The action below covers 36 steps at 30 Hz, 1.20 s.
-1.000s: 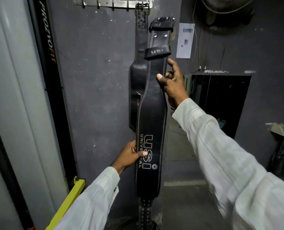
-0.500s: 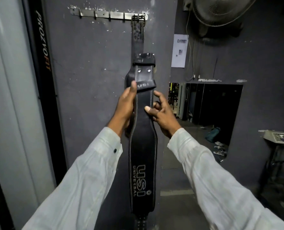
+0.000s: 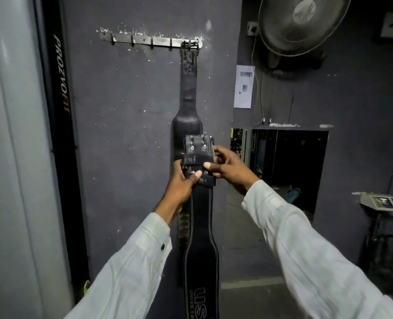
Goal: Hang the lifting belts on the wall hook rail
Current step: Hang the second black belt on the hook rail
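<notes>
We hold a black belt point(image 3: 201, 217) upright before the wall, our left hand point(image 3: 184, 183) gripping it just below the buckle point(image 3: 197, 143) and our right hand point(image 3: 227, 169) pinching the strap there. Behind it, a second belt point(image 3: 187, 120) hangs from the right end of the hook rail point(image 3: 144, 40).

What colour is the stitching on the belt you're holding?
White, along the black held belt; head view.

Worn belt point(image 3: 187, 88) on rail point(image 3: 144, 40), rightmost hook; stitched belt point(image 3: 201, 215) upright in front.
</notes>
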Each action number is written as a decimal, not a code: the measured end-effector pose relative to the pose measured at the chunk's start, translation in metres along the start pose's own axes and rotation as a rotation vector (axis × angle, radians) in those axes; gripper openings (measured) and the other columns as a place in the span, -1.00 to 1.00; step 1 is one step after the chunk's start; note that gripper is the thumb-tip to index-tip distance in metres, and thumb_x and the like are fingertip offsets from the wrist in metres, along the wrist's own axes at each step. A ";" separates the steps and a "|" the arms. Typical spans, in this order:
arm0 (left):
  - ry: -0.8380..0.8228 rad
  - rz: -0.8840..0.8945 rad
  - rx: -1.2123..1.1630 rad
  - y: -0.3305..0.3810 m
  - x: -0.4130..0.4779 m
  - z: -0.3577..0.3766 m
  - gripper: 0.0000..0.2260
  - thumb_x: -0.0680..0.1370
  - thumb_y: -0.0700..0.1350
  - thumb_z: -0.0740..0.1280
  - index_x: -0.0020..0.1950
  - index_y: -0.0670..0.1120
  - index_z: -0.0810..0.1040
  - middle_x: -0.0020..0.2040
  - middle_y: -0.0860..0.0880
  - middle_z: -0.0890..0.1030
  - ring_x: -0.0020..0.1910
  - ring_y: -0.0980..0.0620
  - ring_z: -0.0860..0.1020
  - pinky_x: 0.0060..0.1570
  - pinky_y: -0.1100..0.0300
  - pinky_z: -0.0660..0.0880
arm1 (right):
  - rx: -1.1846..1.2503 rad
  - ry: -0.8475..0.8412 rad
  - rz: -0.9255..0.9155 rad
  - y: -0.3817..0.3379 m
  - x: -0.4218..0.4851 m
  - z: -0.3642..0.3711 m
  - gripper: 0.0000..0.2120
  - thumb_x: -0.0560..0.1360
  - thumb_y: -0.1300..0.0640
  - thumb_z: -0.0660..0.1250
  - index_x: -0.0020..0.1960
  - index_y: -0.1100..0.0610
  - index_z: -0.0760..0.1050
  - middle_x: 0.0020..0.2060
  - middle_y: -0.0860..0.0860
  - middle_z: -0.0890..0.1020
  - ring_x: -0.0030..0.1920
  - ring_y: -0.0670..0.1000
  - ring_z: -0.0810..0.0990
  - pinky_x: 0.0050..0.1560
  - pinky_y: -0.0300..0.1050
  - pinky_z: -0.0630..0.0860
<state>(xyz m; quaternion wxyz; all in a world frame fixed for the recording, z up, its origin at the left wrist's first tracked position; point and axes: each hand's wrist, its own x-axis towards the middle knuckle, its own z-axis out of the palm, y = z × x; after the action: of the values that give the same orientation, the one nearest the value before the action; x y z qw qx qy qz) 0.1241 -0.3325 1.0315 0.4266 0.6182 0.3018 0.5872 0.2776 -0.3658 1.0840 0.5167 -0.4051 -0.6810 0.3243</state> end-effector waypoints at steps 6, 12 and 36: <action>0.063 0.142 0.335 0.003 -0.005 -0.017 -0.39 0.52 -0.16 0.42 0.48 0.10 0.22 0.32 -0.04 0.34 0.24 0.02 0.48 0.22 0.17 0.48 | 0.006 0.002 0.037 0.019 0.004 0.007 -0.53 0.51 0.46 0.31 0.34 0.19 0.29 -0.42 -0.18 0.55 -0.34 -0.23 0.57 -0.20 -0.23 0.54; 0.131 0.263 0.430 0.001 -0.002 -0.030 -0.40 0.43 -0.24 0.51 0.39 -0.06 0.33 0.29 0.02 0.32 0.20 0.06 0.50 -0.05 0.61 0.41 | -0.005 0.064 0.029 0.021 0.007 0.024 -0.45 0.48 0.43 0.36 0.36 0.08 0.29 -0.01 -0.02 0.52 -0.20 -0.12 0.58 -0.16 -0.20 0.59; -0.022 0.268 0.214 -0.028 0.107 -0.101 -0.27 0.32 -0.19 0.53 0.39 0.15 0.30 0.39 0.04 0.34 0.34 -0.02 0.48 0.22 -0.08 0.56 | -0.142 0.183 -0.205 0.060 0.116 0.066 -0.31 0.47 0.34 0.42 0.50 0.01 0.27 0.33 -0.03 0.33 -0.09 -0.27 0.54 0.12 -0.13 0.58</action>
<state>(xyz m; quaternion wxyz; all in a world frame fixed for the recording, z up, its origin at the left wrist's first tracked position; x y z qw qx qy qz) 0.0417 -0.2084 1.0516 0.2795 0.7011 0.2728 0.5966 0.2113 -0.2365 1.0666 0.5773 -0.3969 -0.6898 0.1827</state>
